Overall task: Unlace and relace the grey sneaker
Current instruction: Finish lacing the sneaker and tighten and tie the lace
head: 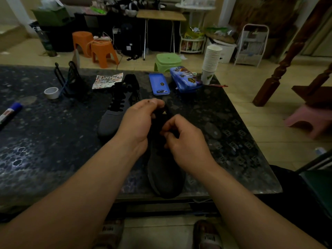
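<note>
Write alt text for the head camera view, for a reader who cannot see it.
A person's left hand and right hand grip a grey sneaker at its tongue and lacing area, on a dark table. A second sneaker lies to its left; paper cups stand behind.

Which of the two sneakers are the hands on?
The near sneaker, toe toward the camera: left hand and right hand both pinch at its tongue area. The far sneaker lies back-left, untouched, laced.

Bare surface (45, 155) lies open toward the left and right edges. The grey sneaker (165, 177) blocks the near edge's middle. A second sneaker (115, 114), wire rack (71, 81), tape roll (51, 93), blue tray (159, 84), pencil case (186, 79) and cup stack (212, 62) crowd the far edge.
</note>
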The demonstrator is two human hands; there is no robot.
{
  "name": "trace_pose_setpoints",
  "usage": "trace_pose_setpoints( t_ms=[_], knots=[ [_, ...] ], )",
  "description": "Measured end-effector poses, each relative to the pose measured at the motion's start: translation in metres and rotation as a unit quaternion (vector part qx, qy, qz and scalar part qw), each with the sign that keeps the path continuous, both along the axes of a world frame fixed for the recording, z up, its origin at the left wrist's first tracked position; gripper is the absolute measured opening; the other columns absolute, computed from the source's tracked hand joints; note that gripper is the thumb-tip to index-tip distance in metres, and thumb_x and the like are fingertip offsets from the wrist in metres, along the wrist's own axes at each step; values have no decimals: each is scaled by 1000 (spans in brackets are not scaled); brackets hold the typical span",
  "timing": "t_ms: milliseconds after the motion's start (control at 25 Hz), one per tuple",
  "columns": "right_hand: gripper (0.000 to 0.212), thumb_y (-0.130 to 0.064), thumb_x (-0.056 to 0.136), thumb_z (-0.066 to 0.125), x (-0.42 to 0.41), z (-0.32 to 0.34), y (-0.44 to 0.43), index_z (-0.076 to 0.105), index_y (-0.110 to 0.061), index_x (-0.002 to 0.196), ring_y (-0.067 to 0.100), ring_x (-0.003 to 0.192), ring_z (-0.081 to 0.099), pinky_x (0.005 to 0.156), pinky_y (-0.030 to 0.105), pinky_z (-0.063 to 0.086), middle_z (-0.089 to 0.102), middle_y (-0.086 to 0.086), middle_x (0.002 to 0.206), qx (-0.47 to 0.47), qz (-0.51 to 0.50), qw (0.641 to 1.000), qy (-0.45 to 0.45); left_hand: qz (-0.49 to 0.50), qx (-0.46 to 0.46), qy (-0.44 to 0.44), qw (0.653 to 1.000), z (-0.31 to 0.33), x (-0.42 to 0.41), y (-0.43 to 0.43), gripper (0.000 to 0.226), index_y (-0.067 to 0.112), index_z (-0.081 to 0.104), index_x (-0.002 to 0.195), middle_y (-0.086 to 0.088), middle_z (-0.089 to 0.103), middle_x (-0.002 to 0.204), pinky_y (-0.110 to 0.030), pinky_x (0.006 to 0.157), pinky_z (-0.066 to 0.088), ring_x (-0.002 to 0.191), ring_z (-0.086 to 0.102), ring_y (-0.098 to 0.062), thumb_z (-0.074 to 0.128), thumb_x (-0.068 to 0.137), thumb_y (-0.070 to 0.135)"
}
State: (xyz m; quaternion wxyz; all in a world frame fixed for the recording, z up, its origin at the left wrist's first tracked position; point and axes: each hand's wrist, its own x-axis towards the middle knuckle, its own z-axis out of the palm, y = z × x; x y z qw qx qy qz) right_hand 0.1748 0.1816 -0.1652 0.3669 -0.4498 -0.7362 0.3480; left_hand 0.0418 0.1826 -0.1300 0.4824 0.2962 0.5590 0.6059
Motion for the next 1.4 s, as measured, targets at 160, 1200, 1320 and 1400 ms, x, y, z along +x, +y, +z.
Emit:
trace_pose_setpoints(
  t_ms=[160,1200,1320,1400],
  knots=[
    [14,-10,98,64,3,-3,12,66,-24,95,13,79,72,74,36,59,74,-2,89,-89,0,995,46,-11,30,150,988,-9,-13,6,39,18,75,102,-1,78,92,-31,80,51,84,67,-11,42,111,36],
    [10,-14,98,64,-3,-1,44,68,-20,91,20,88,73,76,34,57,76,6,92,-134,-122,960,212,20,81,126,989,-20,-9,14,21,15,58,92,-2,58,74,-31,62,57,61,54,-10,47,109,19],
    [14,-12,99,58,19,-7,69,67,-20,92,16,80,68,65,30,52,74,5,92,-205,-196,942,178,-25,79,351,933,-29,-21,19,13,20,63,99,5,64,86,-27,69,47,70,56,-4,52,106,19],
    [14,-14,100,58,22,-13,77,67,-22,94,15,79,66,67,29,52,72,5,93,-230,-175,946,150,-57,89,470,876,-35,-22,21,11,22,68,102,6,63,95,-24,75,42,86,58,-7,57,104,21]
  ],
)
